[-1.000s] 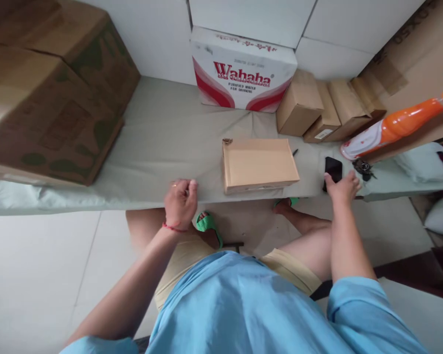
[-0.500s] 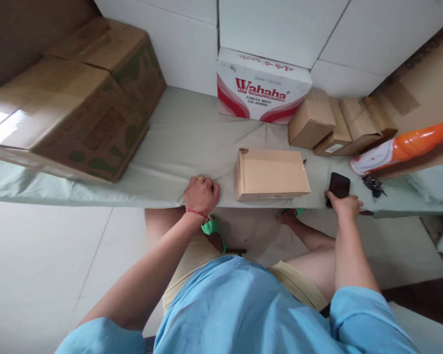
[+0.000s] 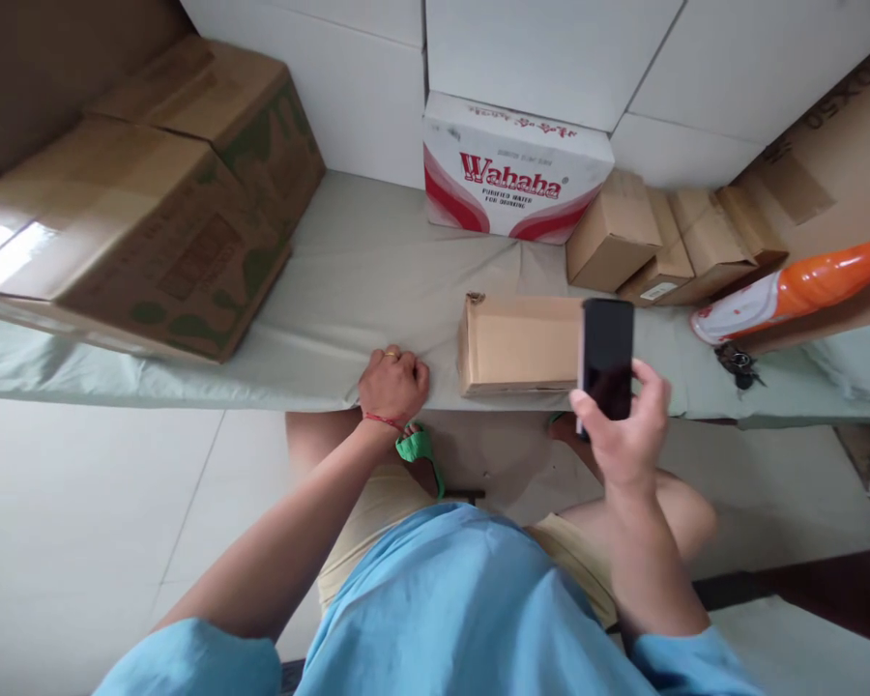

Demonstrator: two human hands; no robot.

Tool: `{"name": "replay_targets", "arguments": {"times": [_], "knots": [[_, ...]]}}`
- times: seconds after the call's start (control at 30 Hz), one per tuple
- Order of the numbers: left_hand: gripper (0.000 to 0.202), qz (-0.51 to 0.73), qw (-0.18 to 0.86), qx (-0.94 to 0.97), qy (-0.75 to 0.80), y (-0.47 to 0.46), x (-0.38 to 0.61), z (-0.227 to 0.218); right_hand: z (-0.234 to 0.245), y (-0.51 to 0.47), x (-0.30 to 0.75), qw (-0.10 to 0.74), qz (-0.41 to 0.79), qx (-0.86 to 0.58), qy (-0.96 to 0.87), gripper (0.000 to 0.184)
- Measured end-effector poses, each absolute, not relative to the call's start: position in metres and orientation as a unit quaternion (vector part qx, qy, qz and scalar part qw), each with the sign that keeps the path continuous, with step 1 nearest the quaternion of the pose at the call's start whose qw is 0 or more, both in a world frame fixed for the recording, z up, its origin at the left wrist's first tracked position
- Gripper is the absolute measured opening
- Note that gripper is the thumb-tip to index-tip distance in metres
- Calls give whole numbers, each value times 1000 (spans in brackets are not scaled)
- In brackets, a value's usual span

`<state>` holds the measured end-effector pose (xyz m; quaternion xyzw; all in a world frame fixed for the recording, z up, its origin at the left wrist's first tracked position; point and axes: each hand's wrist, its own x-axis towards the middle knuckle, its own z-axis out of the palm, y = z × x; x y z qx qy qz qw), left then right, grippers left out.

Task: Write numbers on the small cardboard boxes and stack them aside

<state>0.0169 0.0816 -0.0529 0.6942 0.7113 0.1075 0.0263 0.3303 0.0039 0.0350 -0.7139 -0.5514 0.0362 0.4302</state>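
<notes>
A black smartphone (image 3: pixel 609 358) is in my right hand (image 3: pixel 627 440), held up with its dark screen facing me. My thumb lies along its left side and my fingers wrap its right edge. The phone covers the right end of a small brown cardboard box (image 3: pixel 526 338) lying on the cloth. Left of that box, my left hand (image 3: pixel 393 385) rests on the front edge of the cloth-covered surface (image 3: pixel 362 261). Its fingers are curled into a fist, with a ring and a red wrist cord showing. I see nothing held in it.
A large brown carton (image 3: pixel 188 222) stands at the left. Against the tiled wall is a white and red Wahaba carton (image 3: pixel 514 174), with several small brown boxes (image 3: pixel 613 232) beside it. An orange and white bottle (image 3: pixel 797 290) and keys (image 3: pixel 738 365) lie at the right.
My right hand has lifted the smartphone off the cloth and brought it leftward, in front of the small box's right end. My left hand has stayed in place.
</notes>
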Motion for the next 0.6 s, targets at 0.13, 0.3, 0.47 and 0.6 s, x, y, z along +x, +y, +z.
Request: {"name": "replay_targets", "arguments": {"times": [0.13, 0.3, 0.47, 0.6], "knots": [[39, 110, 24, 695, 710, 82, 17, -54, 59, 21, 253, 437, -5, -640, -632, 74], [40, 110, 28, 695, 710, 81, 17, -51, 57, 31, 205, 411, 26, -646, -643, 76], [38, 112, 36, 693, 711, 81, 18, -50, 48, 33, 195, 400, 27, -650, -646, 77], [38, 114, 41, 694, 710, 81, 18, -51, 47, 33, 192, 402, 22, -643, -651, 77]]}}
